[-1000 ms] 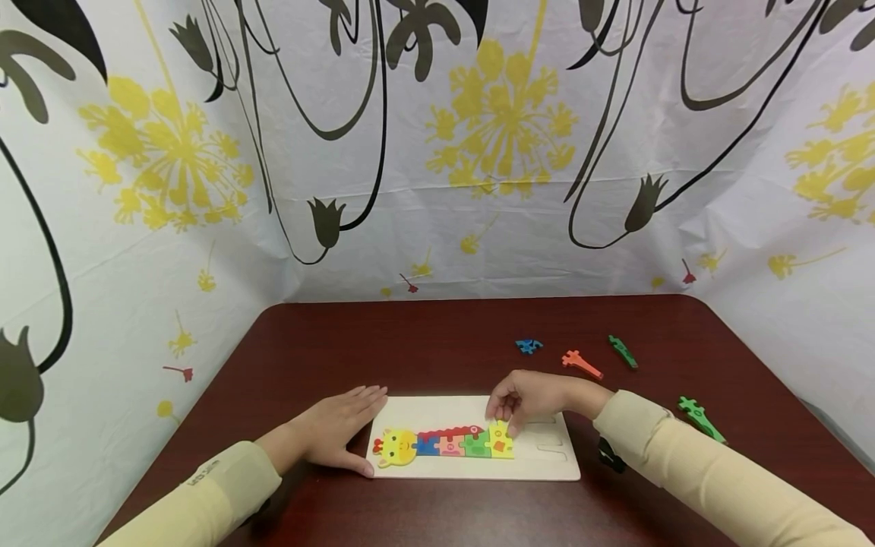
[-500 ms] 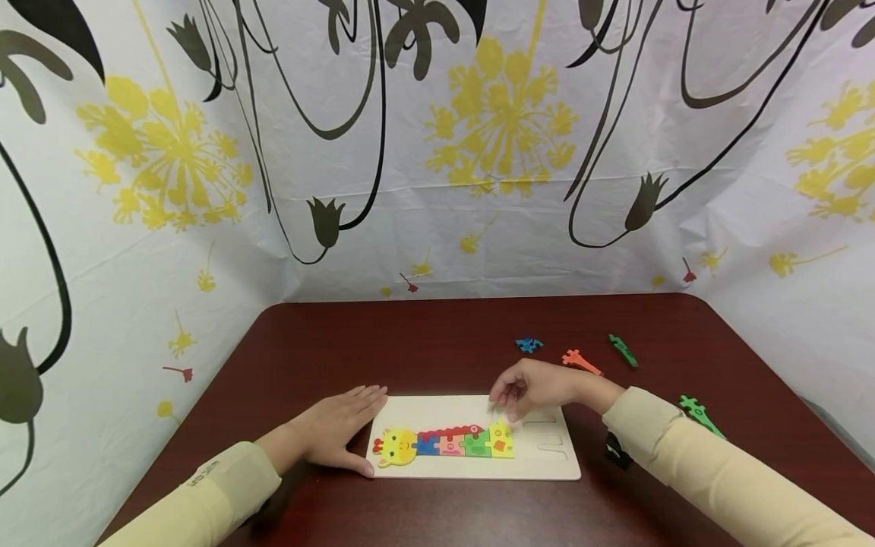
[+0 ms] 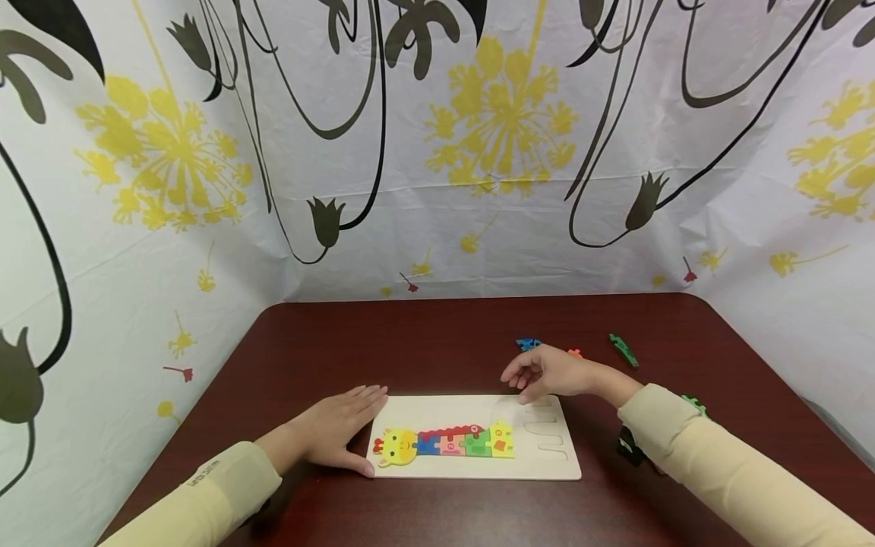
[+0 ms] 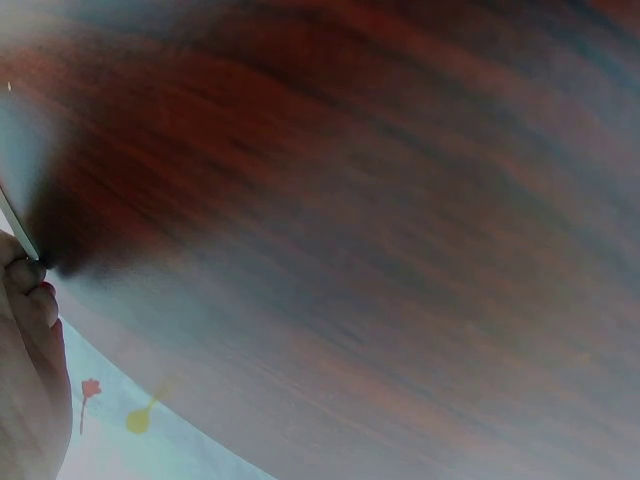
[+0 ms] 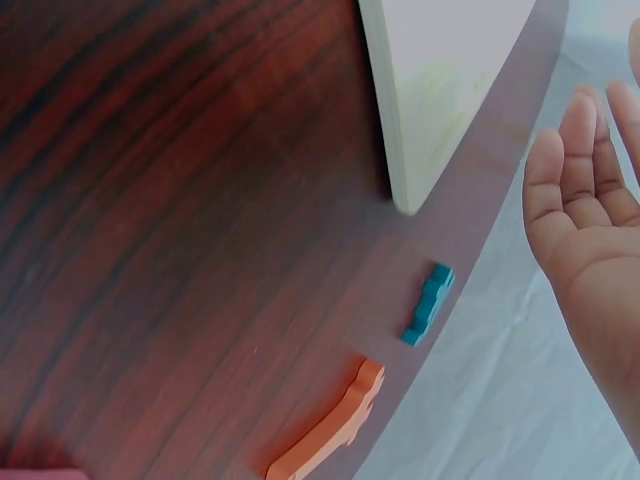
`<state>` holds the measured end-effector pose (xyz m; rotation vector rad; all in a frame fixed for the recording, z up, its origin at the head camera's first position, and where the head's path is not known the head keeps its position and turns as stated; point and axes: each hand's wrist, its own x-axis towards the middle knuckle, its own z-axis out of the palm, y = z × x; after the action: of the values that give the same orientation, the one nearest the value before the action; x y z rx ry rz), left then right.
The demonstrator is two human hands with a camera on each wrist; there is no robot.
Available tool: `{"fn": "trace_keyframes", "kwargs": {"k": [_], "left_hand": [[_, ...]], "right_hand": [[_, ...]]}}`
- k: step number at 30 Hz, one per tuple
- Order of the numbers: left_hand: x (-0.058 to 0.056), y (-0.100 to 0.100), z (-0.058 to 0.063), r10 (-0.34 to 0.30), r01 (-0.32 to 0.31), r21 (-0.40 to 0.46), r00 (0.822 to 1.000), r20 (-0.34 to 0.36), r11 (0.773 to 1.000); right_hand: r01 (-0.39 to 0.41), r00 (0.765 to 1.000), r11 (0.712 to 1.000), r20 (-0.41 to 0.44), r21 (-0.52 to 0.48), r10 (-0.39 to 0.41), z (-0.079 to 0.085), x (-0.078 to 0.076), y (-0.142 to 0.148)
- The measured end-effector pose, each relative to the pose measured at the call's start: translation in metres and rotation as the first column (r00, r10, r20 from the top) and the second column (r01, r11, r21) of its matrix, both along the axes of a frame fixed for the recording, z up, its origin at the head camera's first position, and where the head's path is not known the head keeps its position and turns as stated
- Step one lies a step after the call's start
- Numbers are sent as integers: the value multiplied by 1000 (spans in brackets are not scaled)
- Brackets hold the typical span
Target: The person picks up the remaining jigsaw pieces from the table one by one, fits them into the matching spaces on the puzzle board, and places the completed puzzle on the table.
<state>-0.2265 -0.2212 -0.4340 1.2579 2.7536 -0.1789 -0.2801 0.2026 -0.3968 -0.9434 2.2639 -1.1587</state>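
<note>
A pale puzzle board (image 3: pixel 437 409) lies on the table, bearing a row of joined giraffe pieces. The row runs from a yellow giraffe head (image 3: pixel 397 448) through blue, pink and green pieces to a yellow piece (image 3: pixel 502 441), with a red mane strip (image 3: pixel 444 434) along the top. My left hand (image 3: pixel 342 429) rests flat with fingers spread against the board's left end. Over the board's far right edge is my right hand (image 3: pixel 557 372), fingers loosely bent and holding nothing. Beyond it lie a blue puzzle piece (image 5: pixel 430 305) and an orange puzzle piece (image 5: pixel 335 425), partly covered in the head view.
A green puzzle piece (image 3: pixel 623 350) lies at the back right of the dark red table (image 3: pixel 383 342). Another green piece (image 3: pixel 694 405) shows behind the right sleeve. Outlines of slots (image 3: pixel 550 437) mark the board's right end. A patterned white cloth (image 3: pixel 410 251) hangs around the table.
My right hand has lifted off the yellow piece and moved back and to the right, now covering most of the orange piece. The left hand and the board have stayed still.
</note>
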Motion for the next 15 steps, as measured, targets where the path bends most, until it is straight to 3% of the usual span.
{"fn": "trace_keyframes", "kwargs": {"k": [15], "left_hand": [[0, -1, 0, -7, 7, 15, 1000, 6, 1000]], "right_hand": [[174, 982, 982, -64, -77, -179, 8, -13, 23]]}}
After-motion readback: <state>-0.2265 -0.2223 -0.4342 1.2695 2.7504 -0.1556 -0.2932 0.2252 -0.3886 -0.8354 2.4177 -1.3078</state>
